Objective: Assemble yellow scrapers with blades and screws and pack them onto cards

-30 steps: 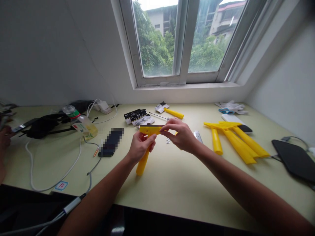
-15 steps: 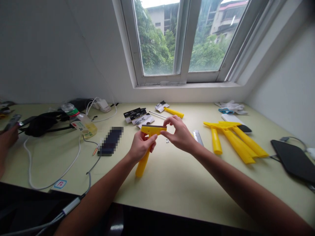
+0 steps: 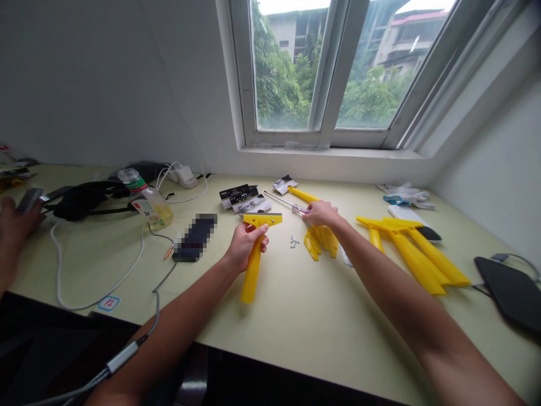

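My left hand (image 3: 248, 243) is wrapped round the yellow handle of a scraper (image 3: 252, 276). The scraper stands tilted, with a grey blade along its top edge and a small screw at the right end of the head. Farther back, my right hand (image 3: 322, 214) has its fingers closed on the clear handle of a screwdriver (image 3: 299, 208), whose shaft points to the back left. Just below that hand lie yellow plastic pieces (image 3: 320, 241), partly covered by it. Several small metal nuts or screws (image 3: 294, 242) lie between my hands.
Yellow scraper handles (image 3: 416, 254) are piled at the right, near a black tablet-like device (image 3: 509, 290). Printed cards (image 3: 239, 195) and another yellow tool (image 3: 302, 195) lie at the back. A bottle (image 3: 150, 206), cables and another person's hand (image 3: 21, 220) occupy the left.
My right hand has left the scraper head, moved right and back, and taken hold of the screwdriver. My left hand still holds the scraper. The view has shifted slightly.
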Available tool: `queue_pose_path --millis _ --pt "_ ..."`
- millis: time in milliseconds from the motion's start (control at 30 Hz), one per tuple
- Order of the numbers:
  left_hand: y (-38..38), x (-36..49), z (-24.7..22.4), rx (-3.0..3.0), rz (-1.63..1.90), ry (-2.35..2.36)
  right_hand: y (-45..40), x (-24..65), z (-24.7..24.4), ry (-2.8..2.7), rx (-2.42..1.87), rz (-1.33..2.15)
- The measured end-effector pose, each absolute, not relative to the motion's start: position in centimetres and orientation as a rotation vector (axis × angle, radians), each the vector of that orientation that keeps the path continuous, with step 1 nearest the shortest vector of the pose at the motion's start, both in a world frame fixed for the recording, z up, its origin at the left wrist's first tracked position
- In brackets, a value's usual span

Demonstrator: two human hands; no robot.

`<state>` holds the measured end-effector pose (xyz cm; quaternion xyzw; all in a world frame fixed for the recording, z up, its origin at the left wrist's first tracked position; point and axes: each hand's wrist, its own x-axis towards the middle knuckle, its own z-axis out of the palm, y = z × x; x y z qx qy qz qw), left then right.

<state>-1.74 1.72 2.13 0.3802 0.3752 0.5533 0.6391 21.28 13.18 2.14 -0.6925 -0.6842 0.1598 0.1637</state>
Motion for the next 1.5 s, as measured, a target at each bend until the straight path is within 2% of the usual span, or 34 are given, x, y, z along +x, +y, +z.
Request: queue_pose_path --millis 133,333,533,733,1500 --pt "1.8 -1.7 2.0 0.879 1.277 0.875 12.2 22.6 4.4 -1.920 -1.846 0.499" --pt "1.7 -1.5 1.7 0.863 1.256 0.899 6.3 25.2 9.3 -1.505 -1.022 0.576" --pt "1.5 -1.3 1.5 0.880 1.212 0.899 0.9 24.3 11.3 -1.469 -0.677 0.589" --pt "1.5 -1.3 1.5 0.872 1.185 0.913 0.6 22.8 10.5 -1.554 -0.687 0.688" --pt "1.5 -1.4 1.3 0.853 1.133 0.880 0.9 23.3 10.3 -1.561 -0.681 0.649"
